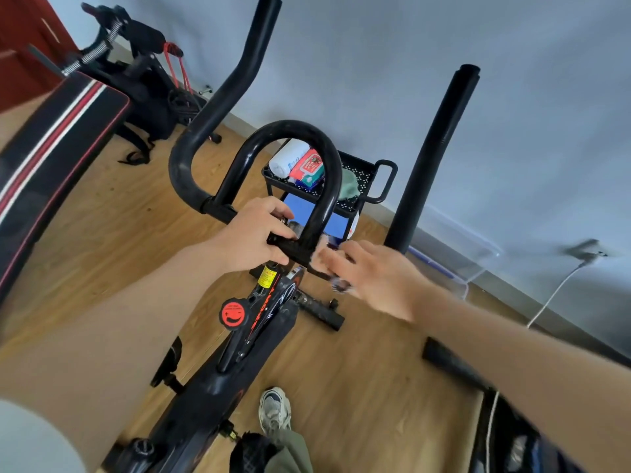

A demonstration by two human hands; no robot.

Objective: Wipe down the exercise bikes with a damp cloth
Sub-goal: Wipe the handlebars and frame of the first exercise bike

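Two hands (254,233) (372,278) grip the handlebar (321,186), its loop pointing away.

A single head-worn wide-angle view looks forward and steeply down — close over the exercise bike's handlebars (259,158), both forearms reaching in from the bottom edge. The frame tilts, taking in the wooden floor (358,387) and the wall (444,46) beyond the bike.

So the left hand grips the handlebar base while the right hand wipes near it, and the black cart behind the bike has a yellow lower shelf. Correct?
Not quite. The head view shows the cart has a blue lower shelf, not yellow. The rest holds: the left hand grips the handlebar base, and the blurred right hand works beside it.
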